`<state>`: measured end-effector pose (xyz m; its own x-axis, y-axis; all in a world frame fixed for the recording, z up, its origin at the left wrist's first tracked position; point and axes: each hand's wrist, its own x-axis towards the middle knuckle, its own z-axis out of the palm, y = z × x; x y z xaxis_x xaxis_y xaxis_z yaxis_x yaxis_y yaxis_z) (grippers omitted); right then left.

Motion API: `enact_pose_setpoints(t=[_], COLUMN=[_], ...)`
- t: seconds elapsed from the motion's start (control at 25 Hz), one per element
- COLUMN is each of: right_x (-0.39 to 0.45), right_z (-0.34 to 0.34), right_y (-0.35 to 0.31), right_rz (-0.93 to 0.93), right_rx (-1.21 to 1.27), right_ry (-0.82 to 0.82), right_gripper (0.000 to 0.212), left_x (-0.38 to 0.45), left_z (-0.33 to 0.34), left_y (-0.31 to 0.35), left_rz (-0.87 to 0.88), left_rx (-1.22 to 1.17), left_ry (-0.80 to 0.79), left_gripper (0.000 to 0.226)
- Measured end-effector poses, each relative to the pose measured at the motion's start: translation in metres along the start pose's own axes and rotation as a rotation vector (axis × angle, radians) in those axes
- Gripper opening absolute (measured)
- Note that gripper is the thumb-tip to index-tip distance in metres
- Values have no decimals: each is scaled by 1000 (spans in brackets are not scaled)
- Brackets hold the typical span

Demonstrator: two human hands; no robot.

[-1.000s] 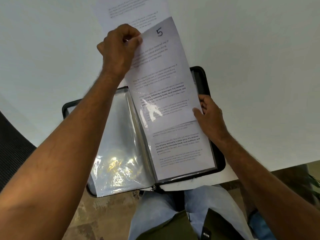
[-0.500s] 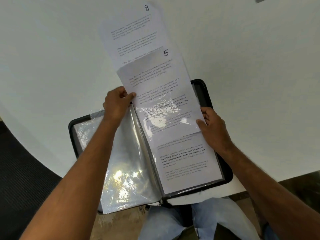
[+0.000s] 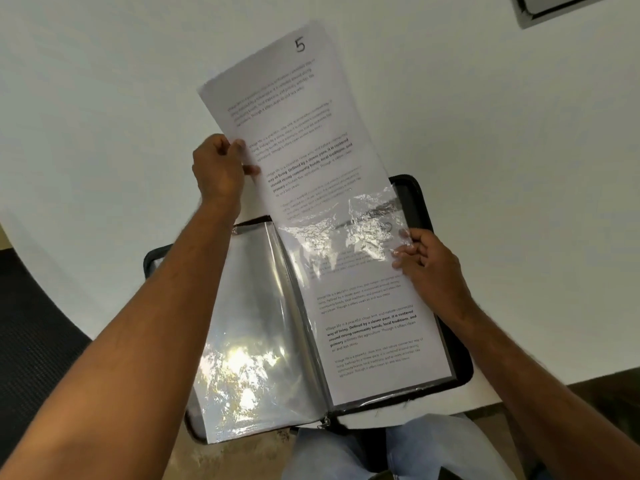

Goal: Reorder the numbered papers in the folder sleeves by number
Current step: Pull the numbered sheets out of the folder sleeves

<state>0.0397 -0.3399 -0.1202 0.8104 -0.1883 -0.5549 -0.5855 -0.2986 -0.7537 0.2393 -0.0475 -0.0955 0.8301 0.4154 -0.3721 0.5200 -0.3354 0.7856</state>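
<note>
The left hand pinches the left edge of the paper marked 5, its lower end inside a clear sleeve that the right hand pinches, over the open black folder on the white desk.

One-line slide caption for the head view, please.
Left hand pinches paper 5, partly inside the folder sleeve whose edge the right hand grips.

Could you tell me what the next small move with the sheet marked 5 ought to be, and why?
Probably slide the white printed sheet marked 5 further down into the clear plastic sleeve. Only its lower end sits inside; the left hand pinches its edge, and the right hand holds the sleeve's mouth.
</note>
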Motion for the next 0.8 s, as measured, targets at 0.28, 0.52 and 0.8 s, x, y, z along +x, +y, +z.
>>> enact_pose_setpoints(t=[0.28, 0.52, 0.8], right_x=[1, -5, -31], right_z=[0, 2, 5], right_y=[-1, -8, -13], right_rz=[18, 51, 136], right_rx=[-2, 39, 7], right_ry=[-1, 19, 4], right_gripper=[37, 38, 29], left_x=[36, -8, -164], left_z=[14, 20, -2], left_y=[3, -20, -117], left_rz=[-14, 427, 687], left_rx=[-175, 192, 739], left_ry=[-58, -6, -198], left_gripper=[4, 49, 42])
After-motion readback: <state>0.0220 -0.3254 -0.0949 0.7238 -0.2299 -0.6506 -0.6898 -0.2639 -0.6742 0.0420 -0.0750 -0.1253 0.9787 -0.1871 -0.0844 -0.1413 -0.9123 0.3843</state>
